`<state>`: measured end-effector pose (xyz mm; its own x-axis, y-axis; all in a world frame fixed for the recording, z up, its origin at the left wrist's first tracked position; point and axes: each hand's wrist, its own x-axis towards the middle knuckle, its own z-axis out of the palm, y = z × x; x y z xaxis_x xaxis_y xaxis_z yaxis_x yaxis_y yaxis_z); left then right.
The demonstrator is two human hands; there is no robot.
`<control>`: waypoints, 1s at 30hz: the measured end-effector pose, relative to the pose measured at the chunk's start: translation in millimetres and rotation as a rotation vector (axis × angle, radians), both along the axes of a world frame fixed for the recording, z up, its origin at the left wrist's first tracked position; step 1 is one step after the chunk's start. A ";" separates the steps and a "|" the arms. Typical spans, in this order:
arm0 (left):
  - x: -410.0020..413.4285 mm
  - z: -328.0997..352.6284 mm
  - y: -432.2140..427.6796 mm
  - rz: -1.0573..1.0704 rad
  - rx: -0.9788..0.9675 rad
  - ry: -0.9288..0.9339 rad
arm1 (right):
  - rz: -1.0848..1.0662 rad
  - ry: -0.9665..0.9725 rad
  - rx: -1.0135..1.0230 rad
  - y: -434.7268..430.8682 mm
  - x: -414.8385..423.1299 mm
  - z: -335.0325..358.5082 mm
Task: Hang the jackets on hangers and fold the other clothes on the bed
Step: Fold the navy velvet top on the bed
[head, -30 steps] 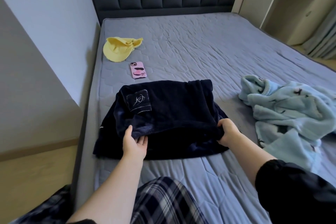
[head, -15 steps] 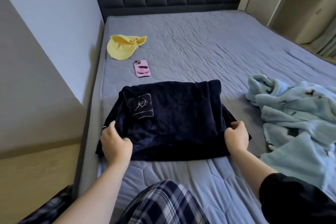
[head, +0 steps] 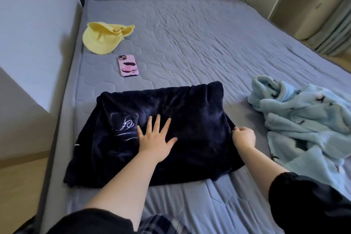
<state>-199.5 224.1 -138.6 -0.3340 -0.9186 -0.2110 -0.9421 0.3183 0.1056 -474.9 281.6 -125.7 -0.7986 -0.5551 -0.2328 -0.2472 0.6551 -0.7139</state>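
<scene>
Head view: a folded navy garment (head: 190, 108) lies on the bed (head: 209, 43), near its left front corner. Left hand (head: 155, 139) rests flat on it, fingers straight and spread, beside a stitched patch (head: 124, 124). Right hand (head: 244, 137), fingers curled, pinches the garment's right edge. Blue fleece (head: 303, 119) lies crumpled to the right; phone (head: 128, 65) and yellow cap (head: 102, 41) lie beyond.

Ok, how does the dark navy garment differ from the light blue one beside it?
The dark navy plush garment is near black with a stitched patch; the light blue fleece garment has small dark motifs. The navy one lies folded flat; the light blue one is a crumpled heap. The left hand presses on the navy one and the right hand pinches its edge; the light blue one is untouched. Both lie on the grey quilted bed.
</scene>
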 end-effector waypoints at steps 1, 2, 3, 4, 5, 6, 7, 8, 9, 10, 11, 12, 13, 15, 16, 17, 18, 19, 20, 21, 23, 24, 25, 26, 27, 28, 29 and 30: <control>-1.9 -5.4 1.4 0.004 -0.018 0.000 | -0.002 -0.026 -0.028 -4.4 -0.6 1.3; -4.2 -8.9 1.9 0.007 -0.027 0.001 | -0.010 -0.067 -0.083 -11.0 1.3 5.3; -6.3 -11.0 1.4 0.007 -0.027 0.001 | -0.012 -0.122 -0.143 -19.4 3.8 11.0; -7.9 -12.2 0.2 0.004 -0.017 -0.002 | -0.004 -0.189 -0.194 -29.5 6.9 16.9; -8.6 -13.0 -1.6 0.000 -0.007 -0.005 | 0.024 -0.257 -0.229 -40.2 10.7 23.4; -8.5 -13.8 -3.2 -0.004 0.003 -0.008 | 0.063 -0.317 -0.240 -51.5 14.6 28.2; -7.7 -14.6 -3.9 -0.006 0.011 -0.009 | 0.100 -0.361 -0.231 -61.9 17.8 32.0; -7.0 -15.4 -3.8 -0.008 0.016 -0.008 | 0.130 -0.370 -0.209 -71.6 18.6 34.1; -6.5 -16.5 -2.8 -0.008 0.018 -0.007 | 0.142 -0.353 -0.191 -79.7 18.2 36.4; -6.3 -17.5 -1.5 -0.007 0.016 -0.006 | 0.126 -0.304 -0.182 -85.5 15.5 38.8; -6.1 -18.2 -0.8 -0.007 0.013 -0.002 | 0.076 -0.239 -0.175 -88.4 10.2 39.0; -6.8 -18.7 -0.4 -0.005 0.010 0.004 | 0.012 -0.165 -0.157 -87.7 2.6 36.4; -7.4 -19.0 -0.3 -0.003 0.007 0.008 | -0.043 -0.106 -0.112 -85.7 -4.3 32.5; -8.0 -19.0 -0.4 -0.003 0.004 0.015 | -0.070 -0.105 0.018 -78.6 -9.8 23.7; -8.2 -19.2 -0.2 -0.003 0.004 0.016 | -0.049 -0.149 0.054 -78.1 -9.9 17.9; -8.0 -19.6 -0.2 -0.003 0.006 0.016 | -0.022 -0.188 0.086 -79.1 -8.1 15.8; -7.8 -20.1 -0.3 -0.005 0.007 0.012 | -0.027 -0.203 0.088 -81.0 -5.8 17.6; -7.8 -20.4 -0.6 -0.007 0.008 0.007 | -0.050 -0.243 0.060 -84.8 -5.9 23.2; -7.7 -20.4 -1.0 -0.009 0.007 0.004 | -0.089 -0.302 -0.015 -90.8 -7.0 29.5; -8.0 -20.0 -1.3 -0.009 0.007 0.001 | -0.105 -0.375 -0.090 -96.0 -7.9 37.8; -9.4 -18.7 -2.6 -0.010 0.011 -0.013 | -0.049 -0.397 -0.134 -101.8 -11.6 50.7; -10.1 -17.4 -3.5 -0.015 0.022 -0.023 | -0.051 -0.362 -0.129 -102.8 -17.8 51.4; -10.6 -15.8 -3.9 -0.019 0.040 -0.032 | -0.016 -0.274 -0.032 -99.9 -18.4 53.2; -10.7 -14.3 -4.1 -0.021 0.059 -0.036 | 0.066 -0.057 0.107 -96.2 -16.8 49.5; -10.6 -12.6 -4.0 -0.022 0.074 -0.035 | 0.110 0.108 0.212 -92.6 -17.6 47.7; -10.0 -10.6 -3.6 -0.026 0.087 -0.032 | 0.159 0.183 0.256 -91.3 -17.3 44.7; -9.2 -7.8 -3.7 -0.035 0.097 -0.030 | 0.097 0.160 0.190 -88.4 -12.9 44.3; -8.3 -4.7 -3.4 -0.043 0.111 -0.030 | -0.004 0.096 0.117 -87.2 -6.6 45.7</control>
